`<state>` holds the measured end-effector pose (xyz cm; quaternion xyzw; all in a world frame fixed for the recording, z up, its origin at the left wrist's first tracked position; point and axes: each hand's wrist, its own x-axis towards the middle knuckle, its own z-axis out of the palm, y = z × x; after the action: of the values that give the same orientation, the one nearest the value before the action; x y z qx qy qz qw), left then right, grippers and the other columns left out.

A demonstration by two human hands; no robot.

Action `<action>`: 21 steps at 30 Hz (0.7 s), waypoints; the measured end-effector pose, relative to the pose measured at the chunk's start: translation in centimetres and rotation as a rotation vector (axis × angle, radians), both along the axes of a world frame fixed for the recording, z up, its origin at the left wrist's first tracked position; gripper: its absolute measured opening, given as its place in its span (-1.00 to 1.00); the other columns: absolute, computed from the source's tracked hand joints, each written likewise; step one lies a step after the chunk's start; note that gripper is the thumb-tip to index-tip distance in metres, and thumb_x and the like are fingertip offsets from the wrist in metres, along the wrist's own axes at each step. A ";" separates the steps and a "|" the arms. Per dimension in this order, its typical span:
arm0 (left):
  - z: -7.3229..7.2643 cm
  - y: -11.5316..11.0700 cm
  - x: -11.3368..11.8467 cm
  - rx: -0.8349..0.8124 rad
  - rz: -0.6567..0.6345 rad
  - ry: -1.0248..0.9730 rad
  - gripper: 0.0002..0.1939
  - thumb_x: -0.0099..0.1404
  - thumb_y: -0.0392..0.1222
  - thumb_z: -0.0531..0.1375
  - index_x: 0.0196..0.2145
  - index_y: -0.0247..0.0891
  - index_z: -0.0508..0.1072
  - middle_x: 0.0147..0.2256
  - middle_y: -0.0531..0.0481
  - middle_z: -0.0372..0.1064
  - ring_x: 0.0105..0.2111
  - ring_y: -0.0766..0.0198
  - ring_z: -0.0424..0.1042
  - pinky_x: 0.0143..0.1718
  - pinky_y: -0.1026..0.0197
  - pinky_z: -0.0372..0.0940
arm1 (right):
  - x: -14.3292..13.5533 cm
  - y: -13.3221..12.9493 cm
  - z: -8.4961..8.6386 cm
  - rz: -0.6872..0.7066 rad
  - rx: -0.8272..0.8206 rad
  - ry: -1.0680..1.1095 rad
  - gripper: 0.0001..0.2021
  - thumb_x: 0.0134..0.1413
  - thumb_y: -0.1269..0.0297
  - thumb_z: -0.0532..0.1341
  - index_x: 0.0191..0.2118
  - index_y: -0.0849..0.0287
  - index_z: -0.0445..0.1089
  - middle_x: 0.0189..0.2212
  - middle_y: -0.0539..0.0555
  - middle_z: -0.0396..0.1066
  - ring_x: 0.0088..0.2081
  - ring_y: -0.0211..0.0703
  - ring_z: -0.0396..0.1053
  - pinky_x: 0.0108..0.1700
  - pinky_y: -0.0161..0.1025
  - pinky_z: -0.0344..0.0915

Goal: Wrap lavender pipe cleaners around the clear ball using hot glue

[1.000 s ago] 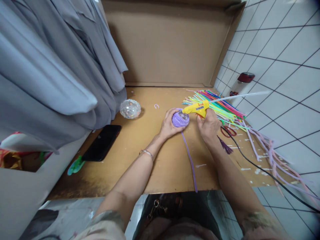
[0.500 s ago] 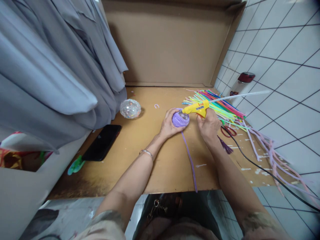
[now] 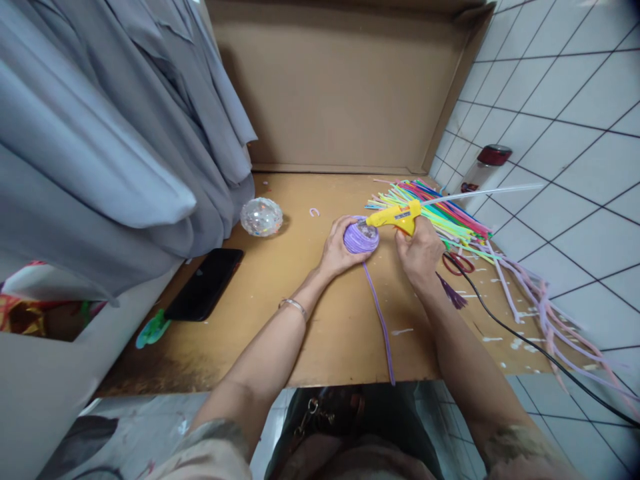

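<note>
My left hand (image 3: 338, 245) grips the left side of a clear ball wrapped in purple pipe cleaner (image 3: 360, 241), its top part still bare. A loose purple strand (image 3: 381, 317) trails from the ball down to the table's front edge. In my right hand (image 3: 417, 248) is a yellow hot glue gun (image 3: 396, 217), its nozzle at the bare upper part of the ball; whether it touches I cannot tell. A long clear glue stick (image 3: 493, 193) sticks out of the gun's back. Further left on the table sits a second clear ball (image 3: 261, 217), unwrapped.
Colourful pipe cleaners (image 3: 445, 213) lie heaped at the back right, beside red-handled scissors (image 3: 459, 263). A black cord (image 3: 515, 330) runs off right. A jar with a red lid (image 3: 487, 167) stands by the tiled wall. A black phone (image 3: 205, 285) lies left, near the grey curtain (image 3: 125, 133).
Almost nothing differs. The glue gun's nozzle has shifted very slightly to the right along the ball, while my left hand keeps its hold.
</note>
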<state>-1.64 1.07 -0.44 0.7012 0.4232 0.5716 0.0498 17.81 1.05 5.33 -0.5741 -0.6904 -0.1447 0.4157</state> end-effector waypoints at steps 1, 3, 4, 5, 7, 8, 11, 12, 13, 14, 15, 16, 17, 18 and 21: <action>0.0 0.0 0.0 0.000 -0.003 0.000 -0.20 -0.04 -0.10 0.50 0.11 -0.13 0.26 0.13 -0.17 0.34 0.18 -0.02 0.36 0.24 -0.16 0.29 | 0.0 0.0 0.0 -0.002 -0.009 -0.002 -0.78 0.16 0.24 0.12 -0.11 0.18 0.35 -0.22 0.22 0.47 -0.23 0.05 0.37 -0.28 -0.17 0.13; 0.0 0.0 0.0 0.004 -0.007 0.001 -0.20 -0.04 -0.11 0.51 0.11 -0.13 0.27 0.13 -0.17 0.34 0.18 -0.02 0.36 0.24 -0.16 0.29 | -0.1 -0.1 0.1 -0.006 -0.026 -0.007 -0.78 0.15 0.25 0.12 -0.11 0.19 0.35 -0.22 0.23 0.47 -0.23 0.05 0.37 -0.28 -0.17 0.13; 0.0 0.0 0.0 0.008 -0.007 0.001 -0.20 -0.04 -0.11 0.51 0.11 -0.14 0.26 0.13 -0.18 0.34 0.18 -0.02 0.36 0.24 -0.15 0.29 | -0.2 -0.1 0.1 -0.007 -0.030 -0.008 -0.78 0.15 0.25 0.12 -0.11 0.19 0.35 -0.22 0.24 0.47 -0.22 0.06 0.38 -0.28 -0.17 0.13; 0.1 0.0 0.1 0.014 -0.008 0.000 -0.19 -0.04 -0.11 0.51 0.11 -0.14 0.26 0.13 -0.18 0.34 0.18 -0.02 0.36 0.24 -0.15 0.29 | -0.2 -0.1 0.1 -0.007 -0.031 -0.009 -0.77 0.15 0.26 0.12 -0.10 0.20 0.35 -0.22 0.24 0.47 -0.22 0.06 0.38 -0.28 -0.17 0.13; 0.1 0.0 0.1 0.025 -0.012 0.000 -0.20 -0.03 -0.11 0.51 0.11 -0.15 0.26 0.13 -0.18 0.33 0.18 -0.02 0.36 0.24 -0.13 0.29 | -0.2 -0.1 0.0 -0.008 -0.028 -0.010 -0.77 0.15 0.25 0.13 -0.10 0.20 0.35 -0.21 0.23 0.47 -0.21 0.05 0.38 -0.28 -0.18 0.13; 0.1 -0.1 0.1 0.029 -0.015 0.000 -0.20 -0.03 -0.11 0.51 0.11 -0.15 0.26 0.13 -0.18 0.33 0.18 -0.01 0.36 0.24 -0.12 0.29 | -0.2 -0.1 -0.1 -0.009 -0.025 -0.009 -0.77 0.15 0.25 0.12 -0.10 0.20 0.35 -0.21 0.23 0.47 -0.21 0.04 0.37 -0.28 -0.18 0.13; 0.1 -0.1 0.1 0.024 -0.015 -0.007 -0.21 -0.03 -0.10 0.51 0.11 -0.14 0.27 0.13 -0.17 0.34 0.18 -0.01 0.36 0.24 -0.11 0.29 | -0.2 0.1 -0.3 -0.010 -0.014 0.003 -0.76 0.16 0.23 0.11 -0.10 0.19 0.35 -0.22 0.22 0.46 -0.22 0.03 0.37 -0.28 -0.19 0.13; 0.1 -0.1 0.1 0.021 -0.012 -0.011 -0.21 -0.03 -0.10 0.50 0.11 -0.14 0.27 0.13 -0.17 0.34 0.18 0.00 0.35 0.24 -0.11 0.29 | -0.1 0.1 -0.3 -0.011 -0.014 0.011 -0.76 0.16 0.23 0.11 -0.10 0.19 0.35 -0.22 0.21 0.46 -0.22 0.03 0.37 -0.28 -0.18 0.14; 0.1 -0.1 0.1 0.016 -0.009 -0.012 -0.21 -0.03 -0.10 0.50 0.11 -0.13 0.27 0.13 -0.17 0.33 0.18 -0.01 0.35 0.24 -0.11 0.29 | -0.1 0.1 -0.3 -0.013 -0.017 0.019 -0.76 0.16 0.23 0.11 -0.10 0.19 0.34 -0.22 0.22 0.46 -0.22 0.04 0.37 -0.28 -0.18 0.14; 0.1 0.0 0.1 0.011 -0.005 -0.011 -0.21 -0.03 -0.09 0.50 0.11 -0.13 0.27 0.13 -0.17 0.33 0.18 -0.01 0.35 0.25 -0.11 0.29 | -0.1 0.1 -0.3 -0.015 -0.024 0.026 -0.76 0.16 0.22 0.10 -0.10 0.19 0.34 -0.22 0.22 0.46 -0.21 0.05 0.37 -0.28 -0.17 0.14; 0.1 0.0 0.1 0.007 -0.002 -0.009 -0.21 -0.02 -0.09 0.50 0.11 -0.13 0.27 0.13 -0.17 0.33 0.19 -0.01 0.35 0.25 -0.12 0.28 | -0.1 0.1 -0.2 -0.016 -0.032 0.030 -0.76 0.16 0.22 0.10 -0.10 0.19 0.34 -0.22 0.22 0.46 -0.21 0.05 0.37 -0.27 -0.17 0.14; 0.0 0.0 0.1 0.003 -0.002 -0.006 -0.21 -0.02 -0.09 0.50 0.11 -0.12 0.27 0.13 -0.17 0.33 0.19 -0.01 0.35 0.25 -0.12 0.28 | -0.1 0.1 -0.2 -0.016 -0.039 0.031 -0.76 0.16 0.22 0.10 -0.10 0.20 0.34 -0.22 0.23 0.46 -0.21 0.06 0.37 -0.27 -0.17 0.14; 0.0 0.0 0.1 0.002 -0.004 -0.006 -0.21 -0.02 -0.09 0.50 0.11 -0.12 0.27 0.14 -0.17 0.33 0.19 -0.01 0.35 0.25 -0.12 0.28 | -0.1 0.1 -0.1 -0.015 -0.046 0.030 -0.75 0.15 0.22 0.10 -0.10 0.20 0.34 -0.21 0.23 0.46 -0.20 0.07 0.38 -0.26 -0.16 0.15; 0.0 0.0 0.1 0.003 -0.007 -0.008 -0.21 -0.02 -0.09 0.50 0.12 -0.12 0.27 0.14 -0.16 0.33 0.19 -0.01 0.35 0.25 -0.12 0.27 | -0.2 0.1 -0.1 -0.014 -0.051 0.028 -0.75 0.15 0.22 0.10 -0.10 0.20 0.34 -0.21 0.24 0.46 -0.20 0.07 0.38 -0.26 -0.16 0.15; 0.0 0.0 0.1 0.003 -0.018 -0.019 -0.20 -0.03 -0.10 0.50 0.12 -0.12 0.27 0.14 -0.16 0.33 0.19 -0.01 0.34 0.26 -0.12 0.27 | -0.2 0.0 -0.1 -0.018 -0.054 0.029 -0.75 0.15 0.22 0.10 -0.09 0.21 0.33 -0.20 0.24 0.46 -0.19 0.08 0.38 -0.25 -0.15 0.15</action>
<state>-1.52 1.04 -0.45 0.6996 0.4156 0.5783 0.0576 17.59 1.06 5.25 -0.5934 -0.6827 -0.1218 0.4087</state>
